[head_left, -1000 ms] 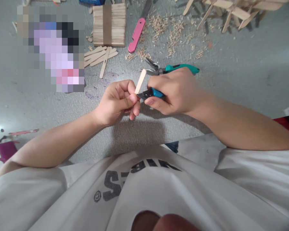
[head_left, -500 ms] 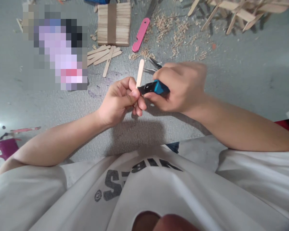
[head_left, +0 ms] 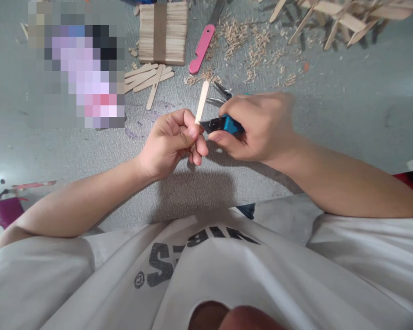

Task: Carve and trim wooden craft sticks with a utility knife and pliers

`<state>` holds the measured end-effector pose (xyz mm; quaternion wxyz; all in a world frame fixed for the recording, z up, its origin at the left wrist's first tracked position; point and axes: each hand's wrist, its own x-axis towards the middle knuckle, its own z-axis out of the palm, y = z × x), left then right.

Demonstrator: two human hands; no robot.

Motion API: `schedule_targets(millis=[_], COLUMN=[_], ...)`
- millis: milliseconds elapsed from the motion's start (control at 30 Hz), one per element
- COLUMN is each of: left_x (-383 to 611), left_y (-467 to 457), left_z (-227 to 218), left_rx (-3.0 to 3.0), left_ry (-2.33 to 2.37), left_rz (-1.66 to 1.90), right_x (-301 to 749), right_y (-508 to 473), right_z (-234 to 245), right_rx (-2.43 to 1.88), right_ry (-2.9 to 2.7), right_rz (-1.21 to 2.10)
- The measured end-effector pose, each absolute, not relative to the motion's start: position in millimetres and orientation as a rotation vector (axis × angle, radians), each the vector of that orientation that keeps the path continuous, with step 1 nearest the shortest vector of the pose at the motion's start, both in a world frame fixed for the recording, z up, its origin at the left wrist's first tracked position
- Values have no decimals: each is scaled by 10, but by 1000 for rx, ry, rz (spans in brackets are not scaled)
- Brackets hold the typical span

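Note:
My left hand is closed around the lower end of a wooden craft stick, which points up and away from me. My right hand grips a blue and black utility knife. Its black tip touches the stick just above my left thumb. Both hands hover over the grey floor, close together in front of my chest.
Behind my hands lie teal-handled pliers, a pink folding knife, a banded bundle of sticks, a few loose sticks and wood shavings. A stick structure stands at the far right. A purple packet lies at the left edge.
The stick has tilted more upright in my left hand. My right hand lifted slightly with the knife, covering the pliers' teal handle, and the blade tip stays against the stick.

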<state>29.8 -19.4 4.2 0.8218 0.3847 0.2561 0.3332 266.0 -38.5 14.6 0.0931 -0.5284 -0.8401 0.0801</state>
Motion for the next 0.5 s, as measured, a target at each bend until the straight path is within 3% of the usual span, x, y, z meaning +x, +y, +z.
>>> schedule_targets(millis=[500], left_x=[277], left_y=[-208], left_z=[18], left_rx=[864], left_ry=[515], left_rz=[698], right_x=[2662], right_y=[-378], right_z=[172], right_rx=[-1514], right_ry=[-2531], right_rz=[381])
